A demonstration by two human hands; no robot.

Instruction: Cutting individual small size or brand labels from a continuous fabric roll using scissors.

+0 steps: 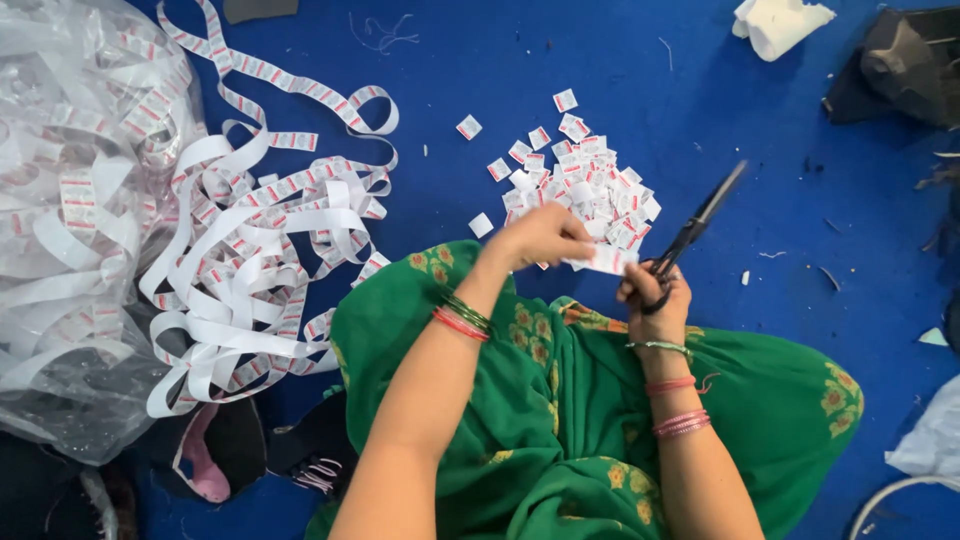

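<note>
The label strip [604, 260], white with small red printing, is pinched at its end between the fingers of the left hand [540, 236], which are closed on it. The strip reaches rightward from that grip to the black scissors [692, 232]. The right hand [655, 298] has its fingers through the scissor handles and is closed around them; the blades point up and to the right, and from here I cannot tell whether they stand open or together. The strip's free end lies right at the base of the blades, just above the green patterned cloth [560, 400] over the person's lap. Just beyond the hands sits a heap of cut labels [585, 185] on the blue floor [650, 90]. Well to the left lies a loose tangle of uncut label ribbon [260, 260], spilling out of a clear plastic bag [60, 200].
</note>
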